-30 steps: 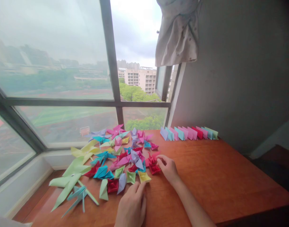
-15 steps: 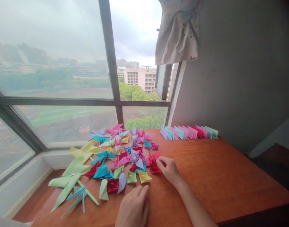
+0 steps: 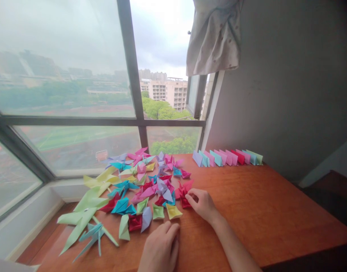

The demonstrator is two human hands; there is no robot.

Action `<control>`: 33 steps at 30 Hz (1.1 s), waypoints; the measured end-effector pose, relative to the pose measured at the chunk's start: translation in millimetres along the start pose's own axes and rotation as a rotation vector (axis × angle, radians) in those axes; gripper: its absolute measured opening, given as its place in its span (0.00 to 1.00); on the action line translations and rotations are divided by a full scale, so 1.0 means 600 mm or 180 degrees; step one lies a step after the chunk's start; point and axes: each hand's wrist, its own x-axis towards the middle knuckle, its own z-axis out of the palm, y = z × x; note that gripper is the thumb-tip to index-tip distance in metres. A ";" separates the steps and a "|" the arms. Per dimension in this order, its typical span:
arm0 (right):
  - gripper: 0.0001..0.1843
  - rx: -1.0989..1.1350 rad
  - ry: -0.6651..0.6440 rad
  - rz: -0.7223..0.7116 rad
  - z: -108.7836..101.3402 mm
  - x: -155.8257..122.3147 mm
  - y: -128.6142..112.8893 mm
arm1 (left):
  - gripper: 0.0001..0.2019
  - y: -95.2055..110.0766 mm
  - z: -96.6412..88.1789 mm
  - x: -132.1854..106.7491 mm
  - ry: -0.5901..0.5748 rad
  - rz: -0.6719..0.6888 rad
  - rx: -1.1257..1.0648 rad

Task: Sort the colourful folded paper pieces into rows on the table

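My right hand (image 3: 202, 206) reaches in from the right, its thumb and index finger pinched at the right edge of a dark red origami boat (image 3: 185, 203). The fingers partly cover that side of it. My left hand (image 3: 161, 245) rests on the table at the front with its fingers curled together; nothing shows in it, though its underside is hidden. Just beyond it are a yellow origami boat (image 3: 173, 211) and a light green one (image 3: 158, 212). A pink-red folded paper piece (image 3: 185, 186) lies right behind the red boat.
Many colourful origami pieces cover the table's left half, including a green paper pinwheel (image 3: 84, 215) and a light blue folded figure (image 3: 92, 234). Folded paper cards (image 3: 227, 158) stand in a row at the back right. Windows (image 3: 77, 151) border the wooden table (image 3: 247, 211).
My right hand has shifted slightly left, with its fingertips closer over the red origami boat. My left hand and the other paper pieces stay in place.
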 end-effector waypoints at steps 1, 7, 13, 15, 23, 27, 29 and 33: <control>0.12 0.0020 0.0003 0.0008 -0.001 0.000 0.000 | 0.13 0.000 0.000 0.000 0.0008 0.0005 -0.0011; 0.16 0.0093 0.0550 0.0286 -0.005 0.007 0.014 | 0.13 0.000 -0.001 0.000 0.0110 0.0034 -0.0028; 0.15 0.0473 0.0738 0.0494 -0.005 0.011 0.021 | 0.13 0.005 -0.008 0.002 0.0203 0.0048 -0.0042; 0.16 0.0689 0.0604 0.0455 -0.003 0.011 0.016 | 0.13 0.006 -0.009 0.003 0.0212 0.0059 -0.0072; 0.19 0.1049 0.0183 0.0550 -0.003 0.010 0.007 | 0.13 0.007 -0.010 0.003 0.0053 -0.0041 -0.0088; 0.20 0.1119 0.0276 0.0538 -0.005 0.010 0.006 | 0.13 0.008 -0.010 0.003 0.0028 -0.0061 -0.0079; 0.21 0.1210 0.0377 0.0547 -0.006 0.010 0.007 | 0.12 0.008 -0.010 0.003 0.0049 -0.0056 -0.0082; 0.25 0.1544 0.0471 0.0757 -0.008 0.012 0.012 | 0.12 0.008 -0.010 0.003 0.0081 -0.0068 -0.0108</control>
